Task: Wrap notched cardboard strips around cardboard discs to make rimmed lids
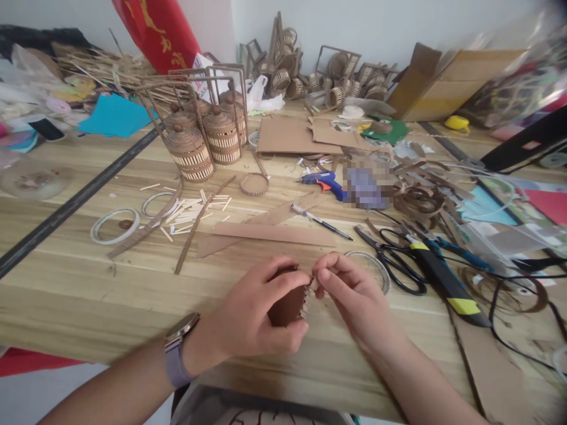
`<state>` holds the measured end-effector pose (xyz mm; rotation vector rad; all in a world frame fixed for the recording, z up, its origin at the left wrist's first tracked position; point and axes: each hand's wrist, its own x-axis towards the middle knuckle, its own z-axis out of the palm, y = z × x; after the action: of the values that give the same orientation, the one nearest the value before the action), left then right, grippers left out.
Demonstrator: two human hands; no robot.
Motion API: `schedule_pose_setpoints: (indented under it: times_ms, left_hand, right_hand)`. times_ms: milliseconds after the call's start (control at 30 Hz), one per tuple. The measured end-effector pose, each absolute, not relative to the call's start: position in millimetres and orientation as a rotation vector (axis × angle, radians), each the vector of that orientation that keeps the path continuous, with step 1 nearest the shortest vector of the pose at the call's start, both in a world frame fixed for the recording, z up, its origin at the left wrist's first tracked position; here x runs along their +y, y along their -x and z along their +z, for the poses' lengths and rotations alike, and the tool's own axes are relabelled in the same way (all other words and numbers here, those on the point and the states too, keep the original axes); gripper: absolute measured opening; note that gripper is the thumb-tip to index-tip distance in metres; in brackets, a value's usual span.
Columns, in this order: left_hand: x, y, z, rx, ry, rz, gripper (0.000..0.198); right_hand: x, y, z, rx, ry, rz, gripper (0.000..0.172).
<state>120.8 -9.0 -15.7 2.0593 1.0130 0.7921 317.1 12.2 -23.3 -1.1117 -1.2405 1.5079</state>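
My left hand (261,307) is wrapped around a round brown cardboard piece (286,307), held tilted on edge over the front of the table. A notched cardboard strip (305,301) runs along its right rim. Thumb and forefinger of my right hand (349,295) pinch at the upper end of that strip; the fingertips partly hide it. Just beyond the hands lie flat cardboard strips (274,234) and a pen (321,222). A tape roll (376,271) rests behind my right hand, beside black-handled scissors (398,265).
Lidded miniature baskets with tall handles (190,153) stand at back left. Nearer are small pale sticks (190,212), a tape roll (115,226) and a notched ring (254,184). A blue glue gun (325,182), a yellow-black cutter (449,283) and cables occupy the right.
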Motion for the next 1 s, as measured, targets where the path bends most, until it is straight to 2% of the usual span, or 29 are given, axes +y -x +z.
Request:
schedule_pose_setpoints:
  times_ms: [200, 333, 400, 567, 700, 833, 933, 1000]
  left_hand:
    - [-7, -119, -15, 0.999, -1.906, 0.801, 0.042]
    - [-6, -118, -15, 1.066, -1.765, 0.743, 0.037]
    - [-6, -118, -16, 1.114, -1.685, 0.716, 0.035]
    - [-7, -117, -17, 1.151, -1.490, 0.652, 0.037]
    - [-7, -116, -17, 1.153, -1.407, 0.640, 0.039]
    - [-8, -116, -16, 1.138, -1.366, 0.618, 0.041]
    - [-8, -117, -15, 1.128, -1.342, 0.615, 0.044]
    - [-9, -118, -14, 1.124, -1.329, 0.620, 0.045]
  right_hand:
    - [14, -314, -21, -1.097, 1.024, 1.701, 0.039]
    - [17, -322, -14, -1.213, 1.059, 1.609, 0.042]
    - [20, -333, -8, -1.445, 1.188, 1.439, 0.040]
    - [31, -374, 3, -2.056, 1.513, 0.682, 0.027]
    - [38, -419, 5, -2.189, 1.799, 0.196, 0.023]
    - [37, -460, 3, -2.120, 1.965, 0.054, 0.022]
    - [35, -472, -8, -2.153, 2.020, 0.074, 0.016]
    - [37, -470, -20, -2.195, 2.017, 0.110, 0.021]
